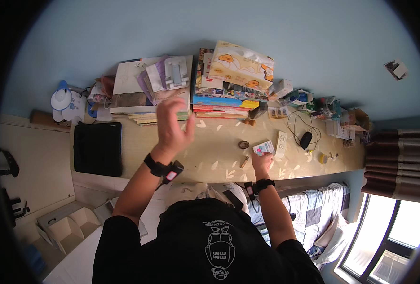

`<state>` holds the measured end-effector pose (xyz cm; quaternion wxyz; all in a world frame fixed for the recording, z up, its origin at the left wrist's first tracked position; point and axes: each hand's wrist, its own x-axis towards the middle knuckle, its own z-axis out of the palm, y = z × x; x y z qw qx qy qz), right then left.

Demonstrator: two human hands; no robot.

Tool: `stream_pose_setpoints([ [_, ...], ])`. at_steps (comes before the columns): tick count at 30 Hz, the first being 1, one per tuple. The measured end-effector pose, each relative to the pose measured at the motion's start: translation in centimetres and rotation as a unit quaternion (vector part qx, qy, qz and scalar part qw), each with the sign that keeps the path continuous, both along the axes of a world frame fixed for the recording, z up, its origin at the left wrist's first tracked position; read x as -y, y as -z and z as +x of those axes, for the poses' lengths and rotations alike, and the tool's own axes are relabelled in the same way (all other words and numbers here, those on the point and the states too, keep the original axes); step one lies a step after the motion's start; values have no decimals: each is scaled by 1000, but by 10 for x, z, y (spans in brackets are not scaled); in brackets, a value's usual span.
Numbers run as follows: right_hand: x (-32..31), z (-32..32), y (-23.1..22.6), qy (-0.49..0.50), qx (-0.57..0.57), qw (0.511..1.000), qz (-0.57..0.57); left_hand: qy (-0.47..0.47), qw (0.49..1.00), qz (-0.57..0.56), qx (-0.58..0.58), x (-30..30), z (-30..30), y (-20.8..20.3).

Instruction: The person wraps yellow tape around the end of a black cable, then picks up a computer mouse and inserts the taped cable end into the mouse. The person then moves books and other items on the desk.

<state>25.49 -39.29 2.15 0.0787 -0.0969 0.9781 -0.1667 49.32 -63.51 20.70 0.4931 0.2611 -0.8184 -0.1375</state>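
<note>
My left hand (173,128) is raised over the desk in front of the left stack of books, its thumb apart from the curled fingers and nothing in it. At the desk's near side, my right hand (263,164) grips the lower end of a small white box (264,148) with pink and blue print. Right beside that box lies a white power strip (281,144). A dark round roll (243,144), perhaps tape, and a small brown stick-like item (244,162) are just left of the right hand. Each wrist wears a black strapped device.
Two book stacks line the wall; a phone stand (176,73) tops the left one, a yellow tissue pack (242,66) the right. A black tablet or laptop (97,149) lies at the desk's left. A black adapter (306,140) with looped cable and a yellow roll (323,158) are at right.
</note>
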Motion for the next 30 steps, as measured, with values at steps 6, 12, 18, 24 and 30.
stream_pose_setpoints([
  [6,-14,-29,-20,280,376,859,-206,193,929,244,199,-66,-40,69],
  [12,-28,-42,-42,118,268,940,-176,263,852,276,358,-119,-80,131],
  [18,-36,-63,-68,-343,43,938,-34,220,884,241,334,-137,-129,156],
  [24,-17,-102,-65,-524,43,849,44,124,877,205,416,-139,-158,169],
  [30,-4,-119,-44,-558,88,818,111,61,879,164,443,-151,-164,177],
])
